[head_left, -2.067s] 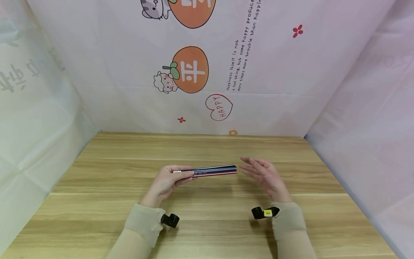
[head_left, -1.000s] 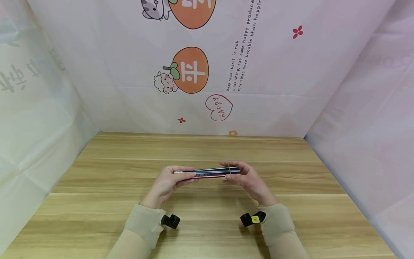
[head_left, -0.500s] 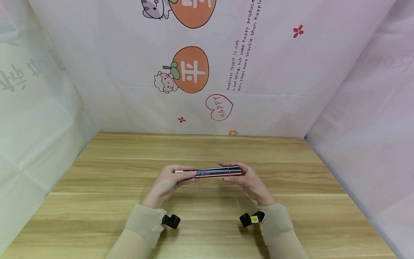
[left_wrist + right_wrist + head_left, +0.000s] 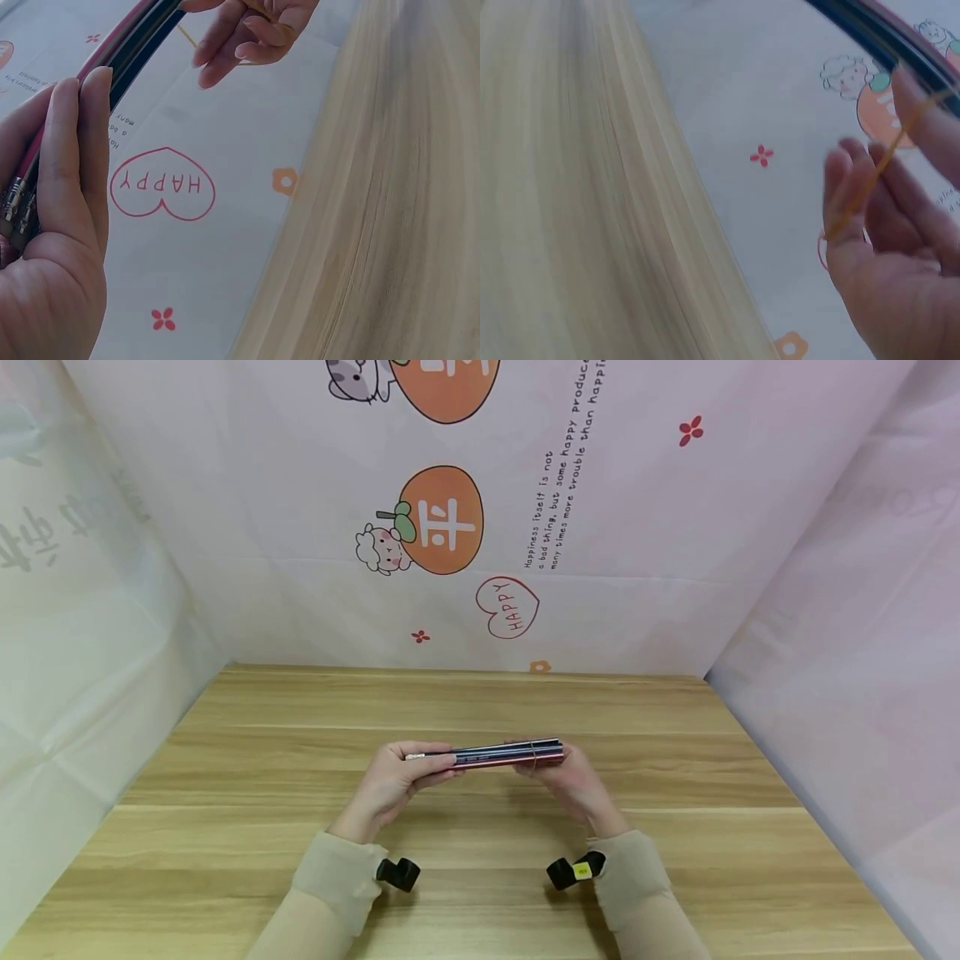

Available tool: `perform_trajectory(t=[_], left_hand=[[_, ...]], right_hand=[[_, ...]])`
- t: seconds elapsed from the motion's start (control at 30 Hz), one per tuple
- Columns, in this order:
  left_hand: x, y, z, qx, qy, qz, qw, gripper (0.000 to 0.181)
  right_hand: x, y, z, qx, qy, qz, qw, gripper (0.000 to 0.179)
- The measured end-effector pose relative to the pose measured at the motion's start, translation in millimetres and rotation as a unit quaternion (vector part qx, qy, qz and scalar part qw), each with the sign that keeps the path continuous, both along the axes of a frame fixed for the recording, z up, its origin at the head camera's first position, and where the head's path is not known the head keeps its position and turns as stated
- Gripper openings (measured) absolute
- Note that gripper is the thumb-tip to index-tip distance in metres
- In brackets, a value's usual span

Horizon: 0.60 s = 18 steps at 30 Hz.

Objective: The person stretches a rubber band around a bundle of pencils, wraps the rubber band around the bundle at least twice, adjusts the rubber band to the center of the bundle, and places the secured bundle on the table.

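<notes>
In the head view my left hand (image 4: 388, 783) grips a bundle of slim pencils (image 4: 495, 755) near their metal-ended left end. The pencils, dark blue and red-pink, lie roughly level above the table. At the bundle's right end is my right hand (image 4: 579, 783), partly hidden behind it. A thin yellow-brown rubber band (image 4: 533, 754) crosses the pencils there. In the right wrist view the rubber band (image 4: 883, 161) is stretched from the curled fingers of the right hand (image 4: 900, 255) towards the pencils (image 4: 900, 41). The left wrist view shows metal ferrules (image 4: 16, 199) inside the left palm.
A wood-grain table (image 4: 480, 902) spreads beneath both hands. Behind it hangs a white printed cloth (image 4: 615, 618), with more pale cloth on both sides. Each wrist carries a small black camera, one left (image 4: 399, 874) and one right (image 4: 573, 870).
My right hand has come in from the right and brought the rubber band over the pencils' right end. Most recently it has turned and shifted slightly left, while my left hand keeps its grip.
</notes>
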<state>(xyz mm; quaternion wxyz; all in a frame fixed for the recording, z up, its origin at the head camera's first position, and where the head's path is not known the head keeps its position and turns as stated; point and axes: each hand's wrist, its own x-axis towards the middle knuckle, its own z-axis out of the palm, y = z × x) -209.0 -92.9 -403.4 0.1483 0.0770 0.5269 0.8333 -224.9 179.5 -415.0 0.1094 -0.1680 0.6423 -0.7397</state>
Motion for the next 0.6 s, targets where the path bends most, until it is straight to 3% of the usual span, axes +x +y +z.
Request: perform_trajectory(t=[0.23,0.47,0.6], left_hand=[[1.8,1.1,3.2,0.005,0.008,-0.004,0.9999,0.021],[3.8,3.0,5.3,-0.002,0.009,-0.018,0.9998,0.019],[5.5,4.6,6.9,0.001,0.010,-0.023,0.9997,0.020]], right_hand=[[3.0,-7,-5.3,-0.078,0.008,-0.020,0.9967,0.050],[8.8,-13,-2.6,-0.129,-0.020,-0.057,0.9898,0.020],[9.4,-13,-2.7,-0.167,-0.014,-0.034,0.9853,0.025]])
